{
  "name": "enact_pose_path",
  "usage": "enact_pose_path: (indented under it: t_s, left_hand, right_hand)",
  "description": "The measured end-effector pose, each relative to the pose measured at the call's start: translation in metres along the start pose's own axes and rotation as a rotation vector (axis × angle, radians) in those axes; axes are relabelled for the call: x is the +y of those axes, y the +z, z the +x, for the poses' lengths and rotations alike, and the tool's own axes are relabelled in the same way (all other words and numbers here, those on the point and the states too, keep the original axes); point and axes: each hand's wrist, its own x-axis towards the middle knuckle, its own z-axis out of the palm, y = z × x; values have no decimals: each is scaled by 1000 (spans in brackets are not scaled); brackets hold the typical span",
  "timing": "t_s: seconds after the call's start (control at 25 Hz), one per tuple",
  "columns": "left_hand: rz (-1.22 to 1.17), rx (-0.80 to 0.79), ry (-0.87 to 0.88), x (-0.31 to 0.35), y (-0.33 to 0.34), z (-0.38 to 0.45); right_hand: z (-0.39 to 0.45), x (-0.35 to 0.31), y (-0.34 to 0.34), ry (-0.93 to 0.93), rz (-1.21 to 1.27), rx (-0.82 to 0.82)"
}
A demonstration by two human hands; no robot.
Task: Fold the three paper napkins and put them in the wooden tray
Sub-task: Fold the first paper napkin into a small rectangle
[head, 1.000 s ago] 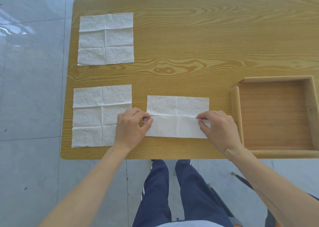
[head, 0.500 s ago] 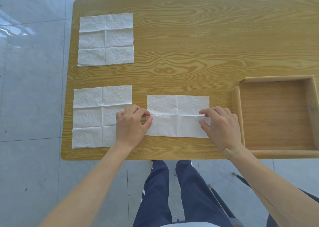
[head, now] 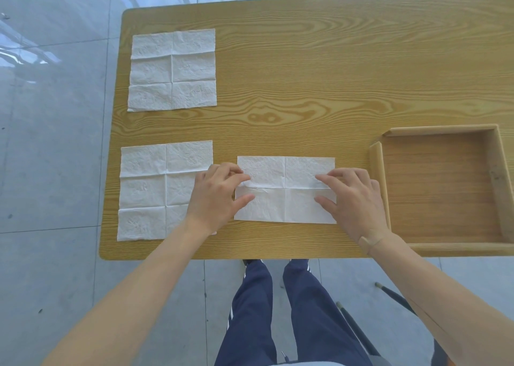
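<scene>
Beside the wooden tray (head: 376, 171) (bare inside), both hands (head: 215, 196) (head: 351, 198) press flat, fingers spread, on the part-folded napkin (head: 285, 204).

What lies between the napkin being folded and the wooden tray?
In the head view, only bare tabletop separates the napkin being folded from the wooden tray; nearer the person, the right hand fills that gap.

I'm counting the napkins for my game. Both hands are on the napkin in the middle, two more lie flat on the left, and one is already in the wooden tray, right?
Not quite. The head view shows the wooden tray with nothing in it. The rest holds: the left hand and right hand are on the middle napkin, and two napkins lie flat on the left.
</scene>
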Motion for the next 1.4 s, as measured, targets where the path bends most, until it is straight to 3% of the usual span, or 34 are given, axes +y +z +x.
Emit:
enact_pose_path:
  t_s: [0.28,0.8,0.96,1.2,1.4]
  left_hand:
    - [58,-36,40,-4,-3,6]
    - [-43,-13,34,3,-8,9]
    - [-61,82,67,6,-20,9]
    - [12,326,211,7,-24,-4]
    - [66,349,290,5,3,-36]
  right_hand:
    - [4,0,3,-16,32,56]
    - [2,-5,-1,-12,112,60]
    - [0,-5,-12,-32,149,115]
    - [-11,-2,-19,-125,100,326]
    - [-37,3,3,-149,54,326]
